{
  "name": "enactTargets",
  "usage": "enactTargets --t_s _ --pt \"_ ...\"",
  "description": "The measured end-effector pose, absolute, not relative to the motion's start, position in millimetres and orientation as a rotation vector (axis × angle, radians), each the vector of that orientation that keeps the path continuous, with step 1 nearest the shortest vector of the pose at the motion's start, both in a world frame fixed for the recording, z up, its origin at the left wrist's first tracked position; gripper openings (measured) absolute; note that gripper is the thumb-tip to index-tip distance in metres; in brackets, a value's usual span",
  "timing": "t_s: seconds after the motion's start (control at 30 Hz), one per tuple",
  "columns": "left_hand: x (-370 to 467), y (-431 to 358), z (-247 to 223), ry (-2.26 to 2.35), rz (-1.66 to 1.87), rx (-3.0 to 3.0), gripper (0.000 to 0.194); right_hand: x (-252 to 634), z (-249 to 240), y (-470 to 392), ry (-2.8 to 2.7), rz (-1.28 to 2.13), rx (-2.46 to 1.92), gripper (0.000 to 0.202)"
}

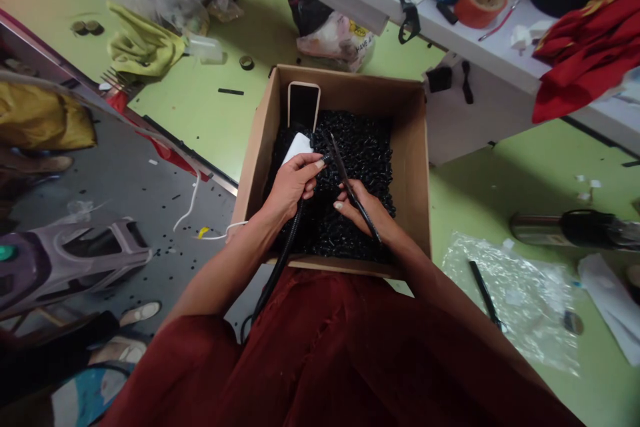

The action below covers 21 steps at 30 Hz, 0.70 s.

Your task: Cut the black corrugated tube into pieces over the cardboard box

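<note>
A dark red top fills the near middle, its cloth plain and loosely folded, with a puckered line, seam or crease, down the front. The left sleeve ends in a plain edge around the arm. The left hand and right hand are bare, as are both slender forearms.

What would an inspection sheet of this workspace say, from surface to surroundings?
Surface: green table, with dark scraps lying on it.
Job's things: cardboard box holding many short black pieces; black ribbed tube; long dark tool.
Clutter: yellow-green cloth, orange tape roll, clear plastic sheet; a phone-like panel stands inside the box.
Hands: left hand grips the tube; right hand holds the tool.
Cables: white cable hanging at the table's left edge.
Surroundings: grey floor, speckled with dark bits.
</note>
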State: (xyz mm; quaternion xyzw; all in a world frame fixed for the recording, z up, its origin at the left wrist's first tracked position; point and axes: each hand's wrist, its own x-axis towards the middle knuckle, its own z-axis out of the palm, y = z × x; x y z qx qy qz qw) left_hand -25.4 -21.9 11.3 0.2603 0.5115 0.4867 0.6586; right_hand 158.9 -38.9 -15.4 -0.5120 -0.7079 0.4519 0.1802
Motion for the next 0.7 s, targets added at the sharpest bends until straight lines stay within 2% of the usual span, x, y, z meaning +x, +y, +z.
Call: enactTargets --t_s 0.7 --pt "-21.0 -23.4 12.4 1.304 1.081 0.667 0.012 157.9 -18.8 -40.3 -2.139 1.224 -1.429 0.044"
